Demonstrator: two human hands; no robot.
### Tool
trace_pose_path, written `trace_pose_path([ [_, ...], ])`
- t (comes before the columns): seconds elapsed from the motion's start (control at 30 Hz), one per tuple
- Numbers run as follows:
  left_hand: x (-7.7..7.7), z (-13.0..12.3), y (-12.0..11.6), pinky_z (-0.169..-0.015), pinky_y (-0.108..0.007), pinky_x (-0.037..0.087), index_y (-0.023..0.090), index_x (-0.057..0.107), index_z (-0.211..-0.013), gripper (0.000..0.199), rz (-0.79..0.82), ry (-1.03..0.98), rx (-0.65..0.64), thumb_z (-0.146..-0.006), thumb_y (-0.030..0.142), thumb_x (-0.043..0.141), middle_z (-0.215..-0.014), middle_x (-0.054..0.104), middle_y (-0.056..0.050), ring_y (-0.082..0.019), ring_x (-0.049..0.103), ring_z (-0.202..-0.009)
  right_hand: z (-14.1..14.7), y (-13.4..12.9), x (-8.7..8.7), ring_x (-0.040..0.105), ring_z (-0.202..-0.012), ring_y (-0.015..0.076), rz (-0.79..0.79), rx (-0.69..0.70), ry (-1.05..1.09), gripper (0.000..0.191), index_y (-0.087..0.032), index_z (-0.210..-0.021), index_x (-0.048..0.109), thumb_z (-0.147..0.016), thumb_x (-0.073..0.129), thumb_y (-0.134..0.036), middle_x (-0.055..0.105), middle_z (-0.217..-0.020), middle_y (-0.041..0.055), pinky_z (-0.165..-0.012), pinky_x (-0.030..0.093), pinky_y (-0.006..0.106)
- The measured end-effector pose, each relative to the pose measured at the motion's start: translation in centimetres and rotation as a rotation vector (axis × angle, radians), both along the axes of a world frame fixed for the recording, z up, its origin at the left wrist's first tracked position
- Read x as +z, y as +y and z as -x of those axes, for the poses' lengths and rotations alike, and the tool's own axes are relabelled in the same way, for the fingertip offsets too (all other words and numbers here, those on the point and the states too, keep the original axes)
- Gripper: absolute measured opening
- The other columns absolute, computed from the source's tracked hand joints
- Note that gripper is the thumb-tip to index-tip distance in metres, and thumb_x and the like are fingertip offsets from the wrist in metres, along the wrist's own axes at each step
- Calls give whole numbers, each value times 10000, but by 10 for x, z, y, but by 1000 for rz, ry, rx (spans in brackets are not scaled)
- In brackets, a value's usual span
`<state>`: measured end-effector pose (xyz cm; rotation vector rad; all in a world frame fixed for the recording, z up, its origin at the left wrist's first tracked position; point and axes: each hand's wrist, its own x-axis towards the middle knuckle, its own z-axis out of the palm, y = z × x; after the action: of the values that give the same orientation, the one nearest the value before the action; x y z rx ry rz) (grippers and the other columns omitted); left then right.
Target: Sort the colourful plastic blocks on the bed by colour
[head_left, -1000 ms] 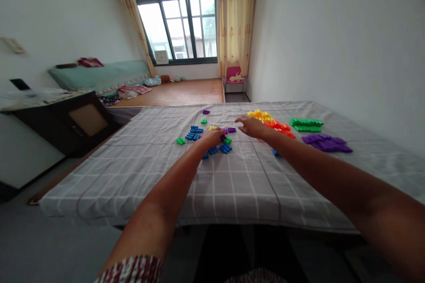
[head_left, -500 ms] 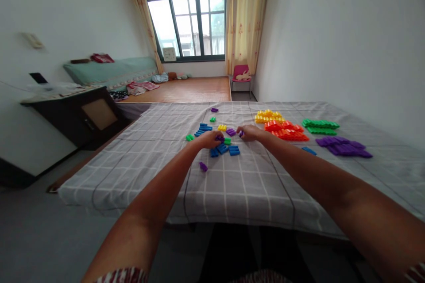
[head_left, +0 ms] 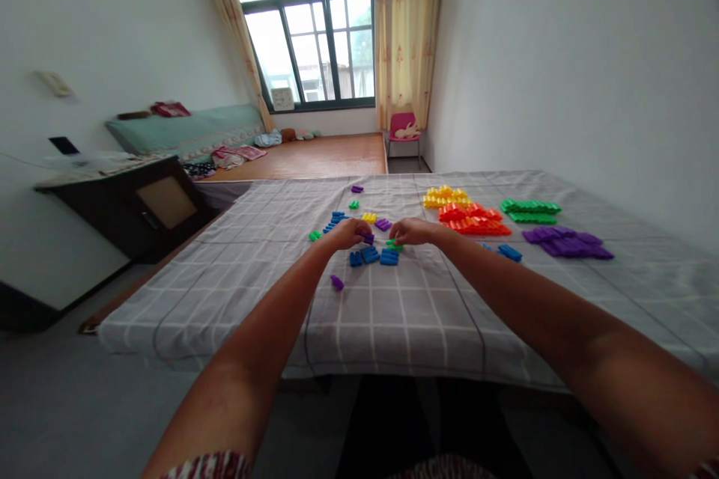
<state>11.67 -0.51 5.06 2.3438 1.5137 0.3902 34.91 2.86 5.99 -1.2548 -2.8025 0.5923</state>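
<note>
Small coloured plastic pieces lie scattered at the middle of the cloth-covered table. My left hand [head_left: 353,233] is closed on a purple piece [head_left: 367,238], just behind the blue pieces [head_left: 369,254]. Fingers pressed together, my right hand [head_left: 405,232] grips a green piece [head_left: 394,245] above another blue piece [head_left: 389,257]. Between the hands and farther back lie a purple piece [head_left: 383,224] and a yellow one [head_left: 369,218]. A single purple piece [head_left: 337,282] lies nearer the front edge.
Toward the right are piles of yellow [head_left: 446,197], orange [head_left: 472,219], green [head_left: 530,211] and purple pieces [head_left: 568,242], with blue pieces [head_left: 509,253] by my right forearm. The checked tablecloth [head_left: 236,292] hangs over the front edge.
My right hand has moved left and now has a green piece instead of a purple one. My left hand stays near the same spot with its purple piece. The view has shifted slightly.
</note>
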Motion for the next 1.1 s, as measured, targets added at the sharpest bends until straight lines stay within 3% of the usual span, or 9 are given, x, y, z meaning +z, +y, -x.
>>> trace_pose_path([
  [0.13, 1, -7, 0, -926, -301, 462, 188, 699, -1074, 308, -159, 97, 105, -810, 177, 539, -1079, 694, -72, -188, 630, -993, -12, 17, 9, 655, -943, 206, -166, -187, 8, 258, -201, -1051, 722, -864, 589, -319, 725, -1049, 62, -760, 466, 245],
  [0.23, -4, -20, -3, -891, -319, 477, 182, 708, -1033, 310, -180, 179, 202, -850, 359, 533, -1006, 695, -97, -224, 629, -975, -12, 27, -2, 649, -985, 237, -246, -348, -63, 343, -191, -1130, 691, -866, 584, -383, 707, -1101, 109, -768, 476, 276],
  [0.33, -9, -31, -7, -882, -312, 475, 202, 703, -1027, 326, -134, 255, 227, -809, 417, 590, -1008, 688, -90, -235, 618, -1000, -5, 28, -17, 644, -1005, 234, -246, -320, -103, 401, -212, -1141, 683, -815, 639, -442, 698, -1124, 97, -776, 475, 263],
  [0.43, -10, -35, -9, -909, -311, 459, 209, 688, -1055, 284, -140, 285, 245, -808, 301, 583, -1055, 682, -88, -231, 608, -1037, 0, 22, -19, 635, -1021, 222, -253, -264, -81, 389, -224, -1138, 676, -774, 692, -360, 695, -1126, 73, -796, 465, 247],
  [0.63, -7, -30, -3, -886, -285, 458, 203, 678, -1038, 297, -120, 331, 233, -768, 166, 560, -1030, 696, -79, -212, 624, -1003, -29, -5, 14, 611, -1006, 190, -314, -143, 188, 404, -184, -1156, 645, -757, 687, -228, 658, -1146, 80, -868, 454, 261],
  [0.77, -1, -30, 5, -822, -256, 465, 226, 681, -1013, 308, -58, 391, 229, -733, 157, 572, -993, 708, -46, -195, 638, -945, -99, -24, 30, 603, -991, 180, -400, -131, 427, 435, -186, -1161, 640, -728, 683, -193, 632, -1176, 77, -890, 465, 280],
  [0.9, 12, -42, 13, -773, -250, 464, 245, 684, -979, 283, -80, 386, 237, -724, 173, 584, -979, 712, -26, -192, 640, -916, -218, -29, 26, 634, -865, 174, -361, -394, 520, 430, -182, -1156, 646, -736, 692, -261, 646, -1160, 90, -803, 513, 291],
  [1.03, 34, -90, 23, -747, -263, 467, 237, 665, -1009, 271, -181, 320, 227, -750, 237, 589, -970, 705, -28, -198, 639, -908, -341, -31, 3, 659, -814, 174, -267, -784, 554, 485, -145, -1175, 624, -710, 706, -259, 667, -1154, 113, -707, 537, 274],
  [1.1, 43, -128, 25, -749, -266, 469, 233, 663, -1005, 257, -214, 258, 163, -757, 258, 598, -962, 702, -24, -191, 636, -899, -383, -35, -13, 670, -805, 177, -220, -884, 519, 457, -135, -1129, 643, -690, 710, -241, 681, -1132, 112, -706, 542, 277],
])
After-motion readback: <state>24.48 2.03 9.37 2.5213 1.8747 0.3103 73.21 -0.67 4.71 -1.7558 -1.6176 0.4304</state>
